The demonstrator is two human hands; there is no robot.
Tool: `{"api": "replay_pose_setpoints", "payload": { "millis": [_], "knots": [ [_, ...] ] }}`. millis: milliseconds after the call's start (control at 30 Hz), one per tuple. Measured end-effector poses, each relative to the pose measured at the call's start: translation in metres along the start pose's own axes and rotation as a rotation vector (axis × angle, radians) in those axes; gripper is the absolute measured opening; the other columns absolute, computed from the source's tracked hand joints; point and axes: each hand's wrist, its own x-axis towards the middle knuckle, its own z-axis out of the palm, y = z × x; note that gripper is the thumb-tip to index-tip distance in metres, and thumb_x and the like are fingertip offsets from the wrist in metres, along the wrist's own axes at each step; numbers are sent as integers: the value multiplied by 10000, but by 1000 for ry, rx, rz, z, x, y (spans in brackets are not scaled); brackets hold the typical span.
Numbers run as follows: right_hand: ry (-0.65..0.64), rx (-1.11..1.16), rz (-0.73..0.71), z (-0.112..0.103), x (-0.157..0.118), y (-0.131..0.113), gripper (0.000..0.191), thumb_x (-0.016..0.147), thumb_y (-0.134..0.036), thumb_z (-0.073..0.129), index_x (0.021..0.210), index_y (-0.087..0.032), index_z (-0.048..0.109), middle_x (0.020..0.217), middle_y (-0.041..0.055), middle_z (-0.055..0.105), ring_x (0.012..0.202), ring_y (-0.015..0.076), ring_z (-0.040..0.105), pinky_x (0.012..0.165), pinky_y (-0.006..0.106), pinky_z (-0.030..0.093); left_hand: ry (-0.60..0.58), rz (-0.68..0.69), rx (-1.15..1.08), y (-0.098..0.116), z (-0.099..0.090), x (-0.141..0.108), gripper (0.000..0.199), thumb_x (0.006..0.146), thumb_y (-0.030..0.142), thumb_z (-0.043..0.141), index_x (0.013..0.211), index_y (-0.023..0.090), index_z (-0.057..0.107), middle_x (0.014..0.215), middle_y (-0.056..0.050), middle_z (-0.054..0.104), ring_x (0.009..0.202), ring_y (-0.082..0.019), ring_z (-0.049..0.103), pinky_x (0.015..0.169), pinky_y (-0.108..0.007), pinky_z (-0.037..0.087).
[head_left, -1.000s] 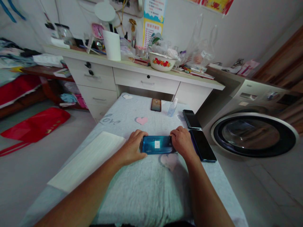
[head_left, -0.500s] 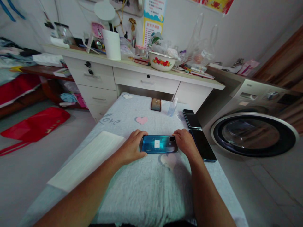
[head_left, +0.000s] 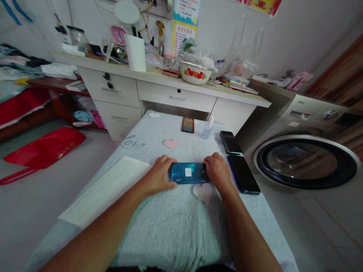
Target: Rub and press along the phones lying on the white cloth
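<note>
A glossy blue phone (head_left: pixel 181 177) lies crosswise between my hands, its back facing up with a small white sticker on it. My left hand (head_left: pixel 160 174) grips its left end, fingers on the far edge and thumb at the near corner. Around the right end, by the camera corner, my right hand (head_left: pixel 217 169) is closed, covering part of that end. To the right lie a large dark phone or tablet (head_left: pixel 245 174) and a smaller dark phone (head_left: pixel 231 142) beyond it. Farther back are a brown-toned phone (head_left: pixel 187 125) and a clear spray bottle (head_left: pixel 207 128).
A cloth with hearts covers the table (head_left: pixel 172 234). White paper sheets (head_left: pixel 104 189) lie at its left. Behind stands a white desk (head_left: pixel 159 87) with a floral bowl (head_left: pixel 196 73) and a paper roll (head_left: pixel 135 53). A washing machine (head_left: pixel 309 121) stands right; a red bag (head_left: pixel 45 149) lies left.
My right hand has shifted slightly left over the phone's right end and now covers more of the camera corner. The left hand keeps its grip.
</note>
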Motion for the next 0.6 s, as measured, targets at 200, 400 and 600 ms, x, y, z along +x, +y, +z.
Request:
{"api": "replay_pose_setpoints", "payload": {
  "millis": [200,400,600],
  "knots": [
    [-30,29,-84,2,-3,-13,285,949,-233,431,957,-182,711,977,86,574,950,186,508,867,256,343,-21,-29,10,-1,0,0,619,597,283,730,1173,234,509,1090,-47,475,1083,-271,479,957,-416,418],
    [-37,65,-235,3,-6,-21,317,972,-217,379,1033,-204,690,987,69,578,941,172,499,859,252,342,-21,-43,31,-1,0,2,632,579,308,740,1167,204,533,1079,-56,484,1064,-272,491,952,-401,426],
    [-92,90,-209,1,-5,-24,257,945,-184,430,1009,-184,679,1004,71,592,959,170,510,865,247,344,-43,-65,53,-1,0,3,638,582,334,734,1173,193,540,1085,-64,490,1069,-275,492,956,-402,424]
  ]
}}
